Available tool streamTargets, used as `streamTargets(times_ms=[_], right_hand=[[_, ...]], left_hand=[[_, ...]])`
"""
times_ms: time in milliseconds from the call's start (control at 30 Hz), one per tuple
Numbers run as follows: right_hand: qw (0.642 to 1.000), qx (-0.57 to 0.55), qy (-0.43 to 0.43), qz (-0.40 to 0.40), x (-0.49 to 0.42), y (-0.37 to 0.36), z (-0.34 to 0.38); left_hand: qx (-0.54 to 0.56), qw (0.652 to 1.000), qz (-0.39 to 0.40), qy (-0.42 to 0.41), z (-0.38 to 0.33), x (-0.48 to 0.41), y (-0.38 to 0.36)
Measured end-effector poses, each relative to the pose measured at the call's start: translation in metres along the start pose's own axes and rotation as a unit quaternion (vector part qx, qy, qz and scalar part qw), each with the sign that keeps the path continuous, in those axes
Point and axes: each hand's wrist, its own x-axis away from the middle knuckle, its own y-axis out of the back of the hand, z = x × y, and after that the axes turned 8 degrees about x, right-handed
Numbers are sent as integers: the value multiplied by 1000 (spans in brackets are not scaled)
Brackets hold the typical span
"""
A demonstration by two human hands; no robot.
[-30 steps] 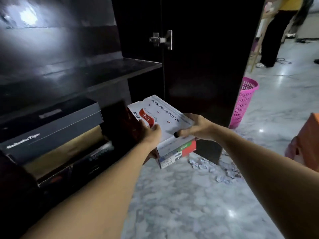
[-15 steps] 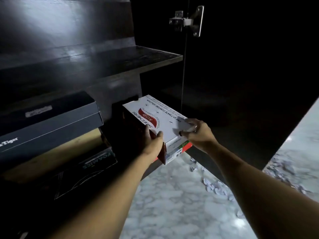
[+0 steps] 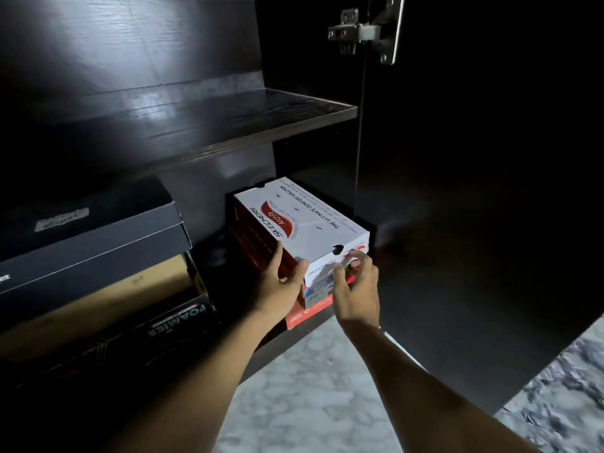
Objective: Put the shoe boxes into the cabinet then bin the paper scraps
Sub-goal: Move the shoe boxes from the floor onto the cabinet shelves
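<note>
Sitting on top of a red box point(image 3: 309, 314) at the right side of the dark cabinet point(image 3: 202, 191), the white shoe box point(image 3: 304, 223) lies with its printed lid up. Its far end is pushed in under the shelf point(image 3: 228, 125), and its near end is at the cabinet's front edge. The left hand point(image 3: 279, 284) grasps the box's near left corner, thumb up at the lid's edge and fingers laid along the red side. The right hand point(image 3: 358, 289) is at the near end face with its fingers point(image 3: 356, 256) bent against the cardboard; whether they clasp the box or only push on it I cannot tell. To the left, on the same level, stands a stack of three more boxes: a black lidded box point(image 3: 98, 243) on top, a tan box point(image 3: 98, 299) under it, and a dark box printed FOAMIES point(image 3: 170, 325) at the bottom. The open door point(image 3: 474, 223) stands to the right, its metal hinge point(image 3: 366, 31) near the top, and a marble floor point(image 3: 310, 403) lies below the arms.
</note>
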Motion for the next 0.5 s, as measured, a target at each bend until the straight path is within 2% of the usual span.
streamTargets(times_ms=[200, 333, 500], right_hand=[[989, -69, -56, 116, -32, -18, 14], [977, -61, -67, 195, -45, -15, 20], [981, -32, -65, 181, -45, -6, 19]], left_hand=[[33, 998, -31, 42, -10, -32, 0], [42, 997, -43, 46, -13, -46, 3], [11, 997, -56, 54, -18, -45, -2]])
